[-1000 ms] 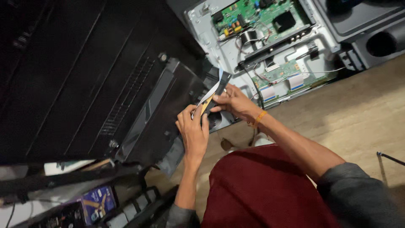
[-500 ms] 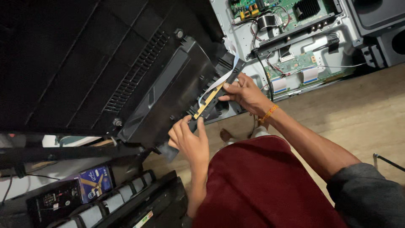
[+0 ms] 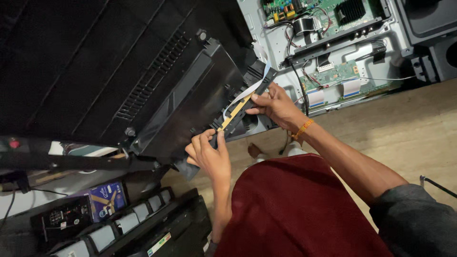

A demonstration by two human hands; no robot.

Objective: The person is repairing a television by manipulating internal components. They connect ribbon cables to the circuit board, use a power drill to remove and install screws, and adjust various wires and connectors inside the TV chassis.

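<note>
Wooden floor [image 3: 419, 128] below, opened television chassis [image 3: 333, 47] behind. Long black strip [image 3: 243, 107] with yellow band and white ribbon, pinched by left hand [image 3: 209, 157] and right hand [image 3: 278, 107].

My right hand [image 3: 276, 105] wears an orange band at the wrist, and a grey sleeve covers that arm's upper part. My left hand [image 3: 209, 157] is bare. Dark red cloth covers my lap.

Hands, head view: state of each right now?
Left hand: closed on the lower end of the long black strip.
Right hand: closed on the same strip, near its upper end.
</note>
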